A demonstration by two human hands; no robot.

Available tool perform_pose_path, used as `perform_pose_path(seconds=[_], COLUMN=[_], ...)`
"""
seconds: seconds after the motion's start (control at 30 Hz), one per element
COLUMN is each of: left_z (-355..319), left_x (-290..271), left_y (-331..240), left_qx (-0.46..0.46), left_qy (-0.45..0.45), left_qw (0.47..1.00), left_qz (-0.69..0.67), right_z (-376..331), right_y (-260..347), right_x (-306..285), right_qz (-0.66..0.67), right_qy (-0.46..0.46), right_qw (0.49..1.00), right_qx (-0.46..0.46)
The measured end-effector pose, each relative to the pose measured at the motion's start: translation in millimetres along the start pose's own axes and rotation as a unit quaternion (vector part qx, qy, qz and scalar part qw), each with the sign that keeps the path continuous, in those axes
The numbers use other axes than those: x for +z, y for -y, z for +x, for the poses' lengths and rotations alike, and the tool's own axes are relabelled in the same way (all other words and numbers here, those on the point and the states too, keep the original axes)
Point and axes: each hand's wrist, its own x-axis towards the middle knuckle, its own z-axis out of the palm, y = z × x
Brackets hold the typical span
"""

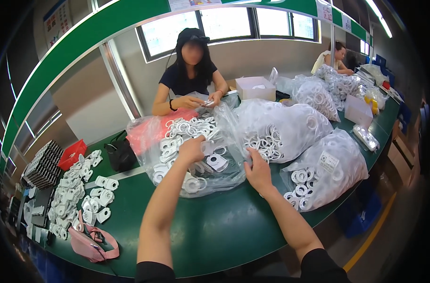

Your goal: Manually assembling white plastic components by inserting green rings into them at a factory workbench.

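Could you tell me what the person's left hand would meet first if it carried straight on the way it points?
The left hand points up and away into the open clear plastic bag, so it would probably meet the loose white plastic rings piled inside; depth is unclear.

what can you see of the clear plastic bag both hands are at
The clear plastic bag lies open on the green table, its thin, crinkled film glossy with window glare. It holds a loose heap of white plastic parts, mostly rings and flat pieces. The left hand reaches into its mouth among the parts; the right hand grips its right edge. A red-tinted bag touches it on the left, and a larger bag of white rings presses against its right.
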Motion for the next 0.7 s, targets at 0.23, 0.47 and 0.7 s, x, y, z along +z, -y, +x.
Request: perform_pose_path(seconds=[0.23,0.47,0.7], left_z=[-72.5,-135.6,-208.7], left_x=[7.4,15.4,40.5], left_y=[54.9,22.1,-58.0], left_qx=[-0.001,-0.07,-0.079], left_qy=[-0.118,-0.357,-0.047], left_qw=[0.987,0.851,0.678], left_qz=[-0.107,-0.378,-0.729], right_z=[-19.5,-36.3,6.6], right_y=[25.7,33.7,41.5], right_x=[15.8,36.5,-35.7], right_qz=[0.104,0.06,0.03], right_qy=[0.255,0.289,0.123], right_qw=[0.948,0.933,0.99], right_qx=[-0.159,-0.205,-0.069])
